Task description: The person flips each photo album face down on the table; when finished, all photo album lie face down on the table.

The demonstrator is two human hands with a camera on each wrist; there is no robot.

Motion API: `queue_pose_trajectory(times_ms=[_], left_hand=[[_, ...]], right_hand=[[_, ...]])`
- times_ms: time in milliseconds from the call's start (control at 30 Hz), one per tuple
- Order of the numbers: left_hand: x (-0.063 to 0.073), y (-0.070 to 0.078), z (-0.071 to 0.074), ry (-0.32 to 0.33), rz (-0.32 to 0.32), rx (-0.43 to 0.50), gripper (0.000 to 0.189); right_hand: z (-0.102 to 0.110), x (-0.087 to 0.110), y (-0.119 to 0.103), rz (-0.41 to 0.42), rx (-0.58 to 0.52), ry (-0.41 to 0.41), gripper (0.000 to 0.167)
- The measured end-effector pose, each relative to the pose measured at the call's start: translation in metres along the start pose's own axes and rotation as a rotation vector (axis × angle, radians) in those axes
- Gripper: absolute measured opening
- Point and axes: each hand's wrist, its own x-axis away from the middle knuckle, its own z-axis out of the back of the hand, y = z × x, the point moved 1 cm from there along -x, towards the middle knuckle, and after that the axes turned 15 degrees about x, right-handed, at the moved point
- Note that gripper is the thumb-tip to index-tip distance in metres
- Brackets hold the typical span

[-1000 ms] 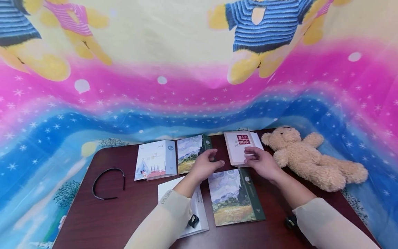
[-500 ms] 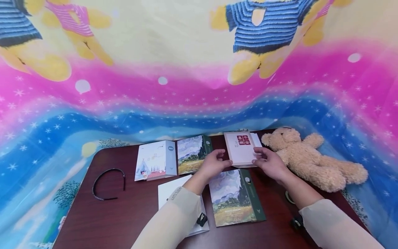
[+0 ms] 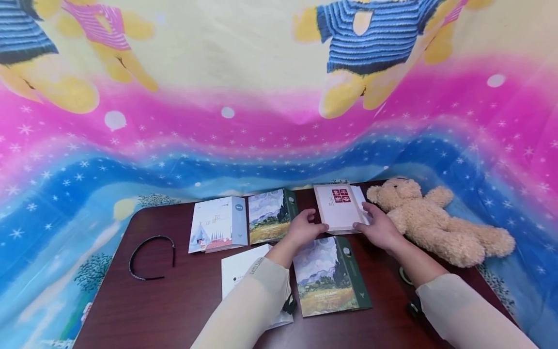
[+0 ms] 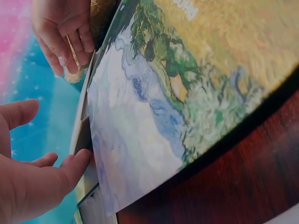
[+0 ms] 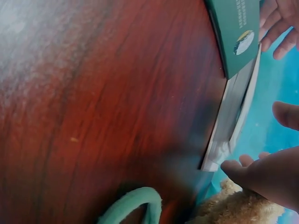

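Observation:
A white photo album (image 3: 340, 215) with a red block of characters lies at the back of the table. My left hand (image 3: 304, 228) is at its front left corner, thumb and fingers spread apart. At its right edge is my right hand (image 3: 380, 229), thumb at the front corner, fingers relaxed. In the right wrist view, the right thumb (image 5: 233, 170) is right at the album's corner. A landscape-painted album (image 3: 327, 281) with a green spine lies in front, under the left wrist's side; it fills much of the left wrist view. Another painted album (image 3: 267, 220) stands just left of the left hand.
A white album with a tent drawing (image 3: 218, 225) lies at back left, and a black headband (image 3: 150, 257) beyond it. The left forearm partly covers another white album (image 3: 237, 274). A teddy bear (image 3: 440, 223) lies at right. A green loop (image 5: 135, 205) is near the right forearm.
Both hands have moved: the left went right and the right went slightly right, coming to the white album's two sides. The right fingers shifted off its cover to its right edge. The albums stay put.

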Motion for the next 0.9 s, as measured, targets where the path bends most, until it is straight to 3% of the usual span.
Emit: queue_pose_trajectory(times_ms=[367, 567, 900], left_hand=[[-0.007, -0.008, -0.013, -0.002, 0.018, 0.009, 0.076], [-0.008, -0.011, -0.019, -0.014, 0.03, 0.073, 0.07], [-0.013, -0.014, -0.021, -0.033, 0.012, 0.092, 0.062]], right_hand=[[-0.005, -0.003, 0.007, -0.018, 0.058, -0.011, 0.082], [-0.006, -0.003, 0.007, -0.021, 0.076, -0.028, 0.086], [-0.009, -0.005, 0.009, -0.025, 0.132, -0.043, 0.086]])
